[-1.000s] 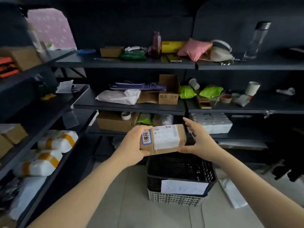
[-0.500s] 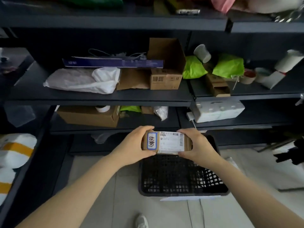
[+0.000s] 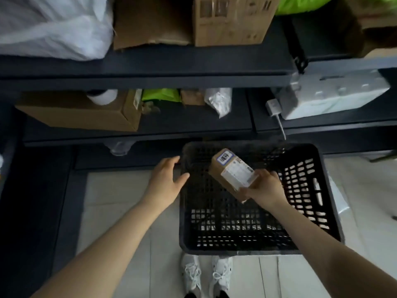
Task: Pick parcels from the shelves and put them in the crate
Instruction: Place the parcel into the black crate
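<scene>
Right hand (image 3: 265, 188) gripped the near end of the labelled cardboard parcel (image 3: 231, 173), held tilted above the crate (image 3: 305, 201), a black perforated plastic box. Left hand (image 3: 166, 179), fingers slack and empty, hovered beside the crate's left rim. Pale floor tiles (image 3: 120, 201) lay beneath both hands; dark shelves (image 3: 150, 67) beyond them held a brown carton (image 3: 75, 112) and a white bag (image 3: 49, 29).

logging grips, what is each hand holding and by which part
The right hand grips the parcel by its near end, above the crate. The left hand is open and holds nothing.
</scene>
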Motion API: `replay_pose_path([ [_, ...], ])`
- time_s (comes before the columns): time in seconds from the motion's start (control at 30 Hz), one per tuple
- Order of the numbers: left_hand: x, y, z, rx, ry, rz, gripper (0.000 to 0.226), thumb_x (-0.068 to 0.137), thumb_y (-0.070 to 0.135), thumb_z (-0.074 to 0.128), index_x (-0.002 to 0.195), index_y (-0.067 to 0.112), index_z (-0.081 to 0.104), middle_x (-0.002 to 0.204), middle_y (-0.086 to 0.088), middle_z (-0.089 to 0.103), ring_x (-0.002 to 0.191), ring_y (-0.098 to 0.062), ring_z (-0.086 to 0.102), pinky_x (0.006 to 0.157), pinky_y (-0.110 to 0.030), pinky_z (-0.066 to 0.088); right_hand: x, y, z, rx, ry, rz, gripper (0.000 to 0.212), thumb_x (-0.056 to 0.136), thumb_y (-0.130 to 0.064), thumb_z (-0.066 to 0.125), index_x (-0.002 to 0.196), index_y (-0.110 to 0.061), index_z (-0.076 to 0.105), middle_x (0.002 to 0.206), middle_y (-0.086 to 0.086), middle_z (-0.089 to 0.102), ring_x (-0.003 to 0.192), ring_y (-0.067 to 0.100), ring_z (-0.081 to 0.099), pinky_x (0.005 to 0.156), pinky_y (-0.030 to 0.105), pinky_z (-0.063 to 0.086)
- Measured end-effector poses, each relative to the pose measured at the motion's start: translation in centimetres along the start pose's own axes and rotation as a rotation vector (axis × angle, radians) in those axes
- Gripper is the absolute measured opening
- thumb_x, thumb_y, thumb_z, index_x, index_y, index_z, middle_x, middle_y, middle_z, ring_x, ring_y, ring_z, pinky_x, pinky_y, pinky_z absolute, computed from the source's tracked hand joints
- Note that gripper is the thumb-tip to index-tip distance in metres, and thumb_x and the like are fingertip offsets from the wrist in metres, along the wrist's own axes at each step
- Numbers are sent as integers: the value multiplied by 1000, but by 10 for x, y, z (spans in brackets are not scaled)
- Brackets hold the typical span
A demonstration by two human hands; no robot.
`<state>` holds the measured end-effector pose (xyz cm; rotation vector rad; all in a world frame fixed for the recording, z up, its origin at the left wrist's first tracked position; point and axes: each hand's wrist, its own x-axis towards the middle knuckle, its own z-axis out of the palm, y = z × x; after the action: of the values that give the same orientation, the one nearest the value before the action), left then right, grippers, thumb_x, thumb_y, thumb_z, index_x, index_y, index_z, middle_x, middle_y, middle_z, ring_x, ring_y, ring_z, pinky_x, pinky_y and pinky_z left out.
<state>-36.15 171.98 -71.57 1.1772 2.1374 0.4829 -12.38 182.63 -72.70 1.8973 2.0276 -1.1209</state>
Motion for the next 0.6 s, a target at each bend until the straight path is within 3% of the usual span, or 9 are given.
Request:
replay_pose_path([
  [0.07,12,-20,15,12,-11,-66,56,91,37,57,140,15,40,140,-4,44,129,-20,42,106,-41,39,23,11,31,23,-9,90,64,70,-36,77,123,-12,50,120,11,51,94,18,44,70,27,34],
  [0.2,30,-49,46,17,-59,-139,58,90,36,59,140,13,41,142,-6,45,130,-20,42,108,-38,36,60,12,94,104,-19,222,67,72,-38,74,124,-5,47,124,14,50,115,31,49,85,33,42],
  [0.47,48,-82,68,84,-57,-44,59,87,26,66,140,15,43,139,-3,47,129,-17,41,104,-20,26,102,-15,202,172,-60,255,75,73,-38,76,127,-3,37,130,17,42,112,38,52,85,39,44],
  [0.6,53,-92,69,109,-67,-5,62,83,35,69,138,20,46,138,1,49,130,-14,39,109,-28,31,116,-21,227,170,-103,178,57,83,-31,70,122,-4,39,128,18,42,110,39,52,84,38,43],
])
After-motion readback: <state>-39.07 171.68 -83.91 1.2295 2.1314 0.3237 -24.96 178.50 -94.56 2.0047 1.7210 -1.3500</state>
